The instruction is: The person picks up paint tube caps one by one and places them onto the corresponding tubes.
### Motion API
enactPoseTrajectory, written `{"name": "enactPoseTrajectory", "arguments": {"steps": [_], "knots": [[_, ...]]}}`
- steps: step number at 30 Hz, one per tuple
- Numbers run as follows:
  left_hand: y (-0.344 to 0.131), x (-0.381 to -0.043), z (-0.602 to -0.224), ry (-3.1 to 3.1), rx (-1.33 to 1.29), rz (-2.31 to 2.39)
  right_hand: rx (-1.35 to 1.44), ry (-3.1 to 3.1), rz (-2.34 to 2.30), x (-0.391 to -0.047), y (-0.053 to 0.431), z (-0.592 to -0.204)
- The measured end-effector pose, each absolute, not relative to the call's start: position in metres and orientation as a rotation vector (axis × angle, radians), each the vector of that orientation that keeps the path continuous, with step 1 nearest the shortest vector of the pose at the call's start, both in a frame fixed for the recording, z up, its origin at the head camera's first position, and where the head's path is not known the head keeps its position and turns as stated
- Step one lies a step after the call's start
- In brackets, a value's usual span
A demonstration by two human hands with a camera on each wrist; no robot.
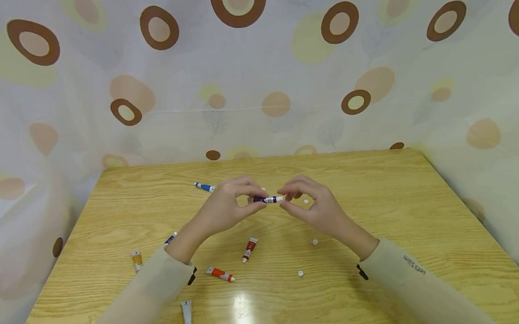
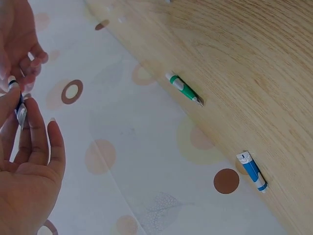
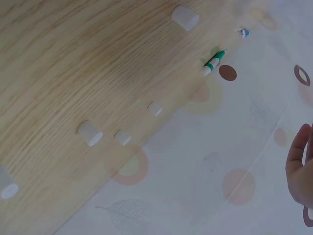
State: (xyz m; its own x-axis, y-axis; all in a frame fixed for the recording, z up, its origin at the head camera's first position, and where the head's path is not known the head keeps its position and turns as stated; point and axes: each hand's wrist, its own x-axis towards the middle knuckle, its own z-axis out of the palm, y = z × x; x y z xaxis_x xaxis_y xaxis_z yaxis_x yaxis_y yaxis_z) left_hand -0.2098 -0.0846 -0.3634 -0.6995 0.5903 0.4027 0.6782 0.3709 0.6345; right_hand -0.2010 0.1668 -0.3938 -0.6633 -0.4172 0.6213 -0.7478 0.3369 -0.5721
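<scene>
My left hand (image 1: 232, 203) pinches a small dark purple paint tube (image 1: 261, 199) between thumb and fingers, holding it nearly level above the table. The tube's white cap (image 1: 279, 199) points to the right. My right hand (image 1: 314, 203) has its thumb and fingertips at that cap, one above and one below it. In the left wrist view the tube's silver crimped end (image 2: 21, 116) shows among the left fingers. The right wrist view catches only part of the right hand (image 3: 299, 169) at its edge, with the tube out of frame.
On the wooden table (image 1: 390, 274) lie blue (image 1: 204, 187), dark blue (image 1: 171, 238), ochre (image 1: 137, 260), red (image 1: 249, 249), orange (image 1: 220, 274), silver-white (image 1: 187, 318) and green (image 2: 183, 88) tubes. Several loose white caps (image 1: 315, 242) stand toward the right. A patterned curtain (image 1: 274, 68) surrounds the table.
</scene>
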Motion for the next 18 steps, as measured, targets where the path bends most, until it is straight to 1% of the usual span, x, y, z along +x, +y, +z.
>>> {"name": "enactPoseTrajectory", "arguments": {"steps": [18], "knots": [[-0.0872, -0.2095, -0.3648, -2.466, -1.195, -1.274, 1.046, -2.231, 1.251, -0.2033, 0.1643, -0.3940]]}}
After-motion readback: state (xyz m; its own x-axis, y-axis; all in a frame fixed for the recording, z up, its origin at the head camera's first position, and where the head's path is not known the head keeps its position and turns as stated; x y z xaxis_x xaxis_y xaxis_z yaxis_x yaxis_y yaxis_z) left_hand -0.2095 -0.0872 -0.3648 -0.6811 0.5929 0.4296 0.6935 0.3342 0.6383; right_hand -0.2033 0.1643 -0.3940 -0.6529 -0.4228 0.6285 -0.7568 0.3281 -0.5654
